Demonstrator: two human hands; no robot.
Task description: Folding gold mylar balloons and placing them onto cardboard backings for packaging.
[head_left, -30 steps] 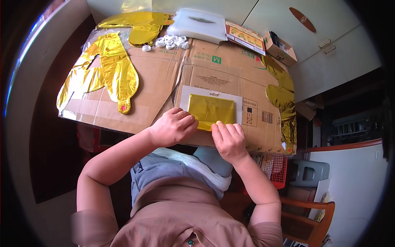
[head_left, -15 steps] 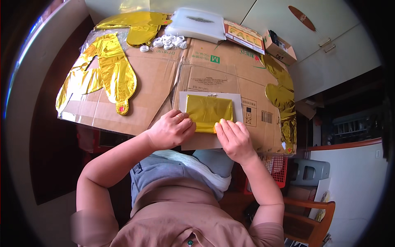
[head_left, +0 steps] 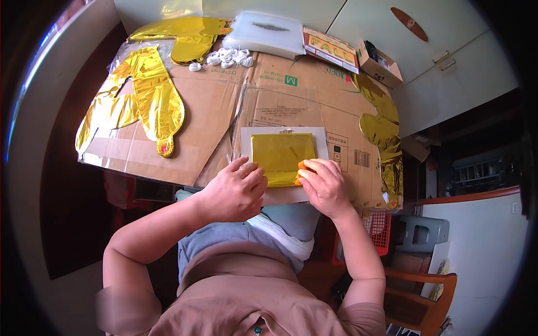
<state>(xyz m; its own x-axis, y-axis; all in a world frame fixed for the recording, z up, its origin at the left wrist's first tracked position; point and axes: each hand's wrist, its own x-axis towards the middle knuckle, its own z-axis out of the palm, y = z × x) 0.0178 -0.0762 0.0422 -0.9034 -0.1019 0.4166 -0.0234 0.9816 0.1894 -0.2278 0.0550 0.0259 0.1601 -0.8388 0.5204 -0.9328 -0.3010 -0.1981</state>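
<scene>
Gold foil [head_left: 280,157] looks light, slippery, kinda creasy; I'd hold its edges. Right hand [head_left: 325,186] pinches one; left hand [head_left: 236,189] curled, can't tell grip.

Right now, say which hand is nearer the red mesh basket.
The right hand, above-left of the red mesh basket, at the right edge of the folded gold foil; the left hand is farther left, by the foil's left side.

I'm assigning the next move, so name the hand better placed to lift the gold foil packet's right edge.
Probably the right hand: its fingertips are at the lower right corner of the gold foil packet, while the left hand is across at its lower left corner.
</scene>
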